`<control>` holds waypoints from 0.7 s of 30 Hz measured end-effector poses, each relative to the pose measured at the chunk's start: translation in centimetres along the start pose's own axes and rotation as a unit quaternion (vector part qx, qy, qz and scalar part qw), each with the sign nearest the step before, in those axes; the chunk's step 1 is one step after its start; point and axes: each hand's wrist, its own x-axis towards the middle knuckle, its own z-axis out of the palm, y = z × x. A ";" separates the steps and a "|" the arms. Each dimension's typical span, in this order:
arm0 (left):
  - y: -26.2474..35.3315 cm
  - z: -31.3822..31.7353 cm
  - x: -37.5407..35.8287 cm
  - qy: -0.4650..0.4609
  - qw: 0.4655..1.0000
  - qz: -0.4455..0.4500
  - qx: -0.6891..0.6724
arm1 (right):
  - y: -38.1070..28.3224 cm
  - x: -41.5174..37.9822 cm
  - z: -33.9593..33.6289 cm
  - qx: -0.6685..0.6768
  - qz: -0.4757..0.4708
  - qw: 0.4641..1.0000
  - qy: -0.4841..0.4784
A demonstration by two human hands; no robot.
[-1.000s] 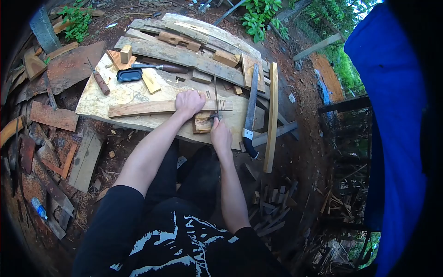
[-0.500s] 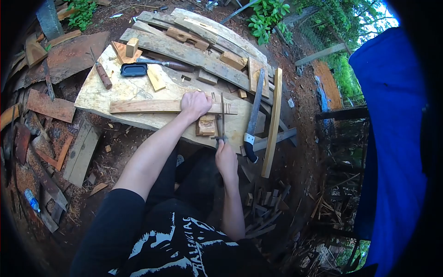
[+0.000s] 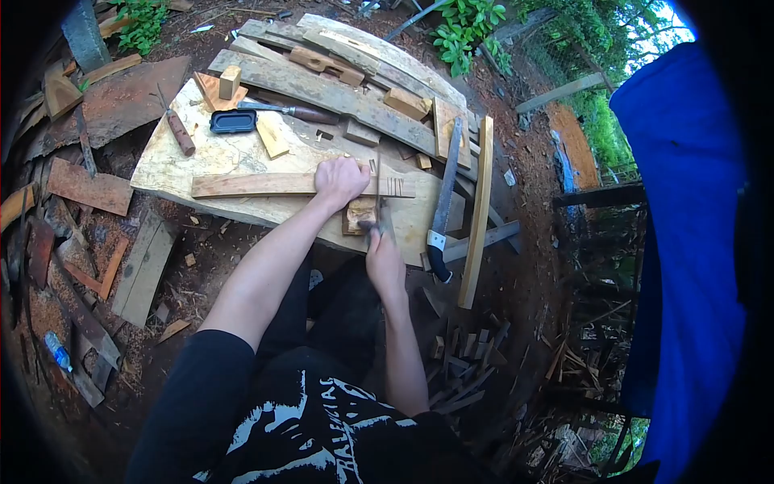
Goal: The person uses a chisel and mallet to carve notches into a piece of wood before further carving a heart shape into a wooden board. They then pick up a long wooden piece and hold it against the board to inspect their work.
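My left hand is closed over a long wooden strip, pressing it onto the pale wooden slab. Several dark cut lines cross the strip near its right end. A thin-bladed saw, seen nearly edge-on, stands across the strip just right of my left hand. Its grip is wrapped in the fingers of my right hand, which is slightly blurred. Below my left hand, a notched wooden block sits at the slab's near edge, touching or close to the strip.
A black-handled saw and a long wooden bar lie to the right. Behind the strip are a chisel, a small black tray and wood pieces. Scrap boards litter the ground at left. A blue tarp hangs at far right.
My right hand and the saw have shifted left along the strip, from beside the cut lines to closer to my left hand. My left hand and the strip have stayed put.
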 end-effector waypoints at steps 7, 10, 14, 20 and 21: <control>-0.5 1.7 -0.1 0.088 0.996 0.020 -0.016 | 1.8 -6.3 -1.0 0.041 0.060 0.997 0.025; -0.5 1.6 -0.2 0.086 0.996 0.025 -0.008 | 2.5 -5.5 -1.8 0.029 0.077 0.996 0.016; -0.3 1.2 -0.3 0.079 0.997 0.023 0.010 | 2.8 -4.0 -1.8 -0.007 0.073 0.997 0.008; 0.0 0.7 -0.6 0.043 0.999 0.024 0.016 | 1.9 1.4 -1.3 0.046 -0.010 0.998 0.036; -0.1 0.9 -0.5 0.047 0.998 0.026 0.019 | 1.8 2.8 -0.9 0.054 -0.006 0.998 0.040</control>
